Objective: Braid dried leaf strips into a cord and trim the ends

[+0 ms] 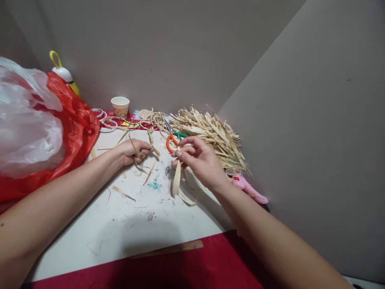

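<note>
Over the white board, my left hand [136, 151] is closed on the end of a braided straw cord [151, 138], which runs back toward a coiled heap of cord [155, 118]. Loose strands stick out around its fingers. My right hand [197, 156] pinches a flat pale straw strip [177, 180] between thumb and fingers, and the strip hangs down in a curl. Just behind those fingers lie scissors [171, 141] with orange and green handles, partly covered by the hand. A large bundle of dry straw strips [213, 134] lies beyond my right hand.
Red and white plastic bags [81, 116] fill the left side. A paper cup [120, 107], white rings [108, 126] and a yellow-and-white bottle [63, 74] stand at the back. A pink glue gun [249, 189] lies right, by the grey wall [315, 140]. Straw scraps [123, 193] litter the board [144, 228].
</note>
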Demonstrator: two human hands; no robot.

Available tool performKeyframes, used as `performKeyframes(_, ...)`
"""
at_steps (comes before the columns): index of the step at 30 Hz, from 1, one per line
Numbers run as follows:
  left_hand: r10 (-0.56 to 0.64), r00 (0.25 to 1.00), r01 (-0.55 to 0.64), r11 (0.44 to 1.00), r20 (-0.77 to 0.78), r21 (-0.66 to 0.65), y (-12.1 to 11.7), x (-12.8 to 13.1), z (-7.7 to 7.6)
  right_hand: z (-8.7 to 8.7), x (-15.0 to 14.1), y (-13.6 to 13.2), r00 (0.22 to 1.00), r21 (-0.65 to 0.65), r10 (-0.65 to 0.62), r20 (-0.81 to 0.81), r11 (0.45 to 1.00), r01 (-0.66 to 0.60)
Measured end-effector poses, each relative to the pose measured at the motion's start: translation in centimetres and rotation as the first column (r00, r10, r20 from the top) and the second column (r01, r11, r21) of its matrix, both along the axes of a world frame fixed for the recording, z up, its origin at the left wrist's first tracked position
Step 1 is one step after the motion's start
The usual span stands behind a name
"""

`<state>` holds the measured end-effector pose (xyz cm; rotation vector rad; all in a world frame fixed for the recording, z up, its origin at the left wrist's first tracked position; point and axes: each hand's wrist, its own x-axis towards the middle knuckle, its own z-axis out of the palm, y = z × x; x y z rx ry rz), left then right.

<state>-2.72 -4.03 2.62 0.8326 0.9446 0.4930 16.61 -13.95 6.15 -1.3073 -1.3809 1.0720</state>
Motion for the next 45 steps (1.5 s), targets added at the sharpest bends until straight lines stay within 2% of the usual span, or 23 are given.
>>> performKeyframes(4, 0.007, 1.000, -0.007, 1.000, 0.004, 0.007, -0.1, 0.0, 0.1, -1.2, -0.7, 2.7, 0.996, -0.206, 0.018, -0.089, 0.978, -0.036)
performKeyframes(6, 0.007, 1.000, -0.008, 1.000, 0.012, 0.013, 0.0, 0.0, 0.1, -1.5, -1.1, 3.7, 0.993, -0.262, 0.021, -0.116, 0.964, -0.051)
performKeyframes(8, 0.012, 1.000, -0.013, 1.000, 0.020, 0.020, 0.0, 0.0, 0.1, -1.6, -1.5, 4.3, 0.987, -0.271, 0.029, -0.158, 0.960, -0.072)
performKeyframes(13, -0.003, 0.999, 0.002, 1.000, 0.032, 0.018, 0.1, -0.1, 0.2, -2.0, -2.5, 5.1, 0.965, -0.199, 0.026, -0.261, 0.977, -0.080)
performKeyframes(15, -0.001, 0.999, 0.000, 1.000, 0.038, 0.024, 0.1, -0.1, 0.2, -2.5, -2.7, 5.2, 0.963, -0.216, 0.011, -0.270, 0.974, -0.072)
performKeyframes(20, 0.021, 0.999, -0.022, 1.000, 0.029, 0.016, 0.0, 0.0, 0.2, -3.2, -2.3, 5.1, 0.991, -0.314, 0.017, -0.130, 0.948, -0.058)
performKeyframes(25, 0.015, 1.000, -0.015, 1.000, 0.024, 0.015, 0.0, 0.0, 0.3, -2.6, -1.1, 5.0, 0.997, -0.314, 0.010, -0.072, 0.949, -0.032)
performKeyframes(30, 0.005, 1.000, -0.006, 1.000, 0.027, 0.023, -0.1, -0.1, 0.2, -2.2, -0.9, 5.5, 0.991, -0.249, -0.027, -0.129, 0.968, -0.006)
performKeyframes(33, -0.010, 0.999, 0.010, 1.000, 0.034, 0.019, 0.0, -0.1, 0.1, -2.6, -0.9, 6.0, 0.996, -0.240, 0.013, -0.087, 0.970, -0.034)
performKeyframes(35, -0.005, 1.000, 0.004, 1.000, 0.029, 0.025, -0.1, 0.0, 0.1, -3.0, -0.8, 6.2, 0.996, -0.176, 0.039, 0.082, 0.984, -0.024)
performKeyframes(37, 0.002, 1.000, -0.003, 0.999, 0.024, 0.037, -0.1, 0.0, 0.1, -3.5, -0.7, 6.2, 0.941, 0.042, -0.027, 0.338, 0.999, 0.014)
performKeyframes(39, -0.001, 1.000, 0.000, 0.999, 0.027, 0.049, -0.1, 0.0, 0.1, -3.8, -0.6, 6.1, 0.846, 0.290, -0.126, 0.517, 0.956, -0.035)
performKeyframes(40, -0.005, 1.000, 0.003, 0.998, 0.030, 0.058, -0.1, 0.0, 0.0, -3.9, -0.7, 6.0, 0.812, 0.366, -0.144, 0.566, 0.926, -0.091)
performKeyframes(43, -0.007, 0.999, 0.003, 0.997, 0.040, 0.079, 0.0, -0.1, -0.3, -4.1, -1.2, 5.8, 0.753, 0.407, -0.082, 0.653, 0.876, -0.257)
performKeyframes(45, -0.011, 0.998, 0.007, 0.997, 0.058, 0.081, 0.1, -0.3, -0.6, -4.2, -1.5, 5.9, 0.752, 0.402, -0.065, 0.656, 0.873, -0.275)
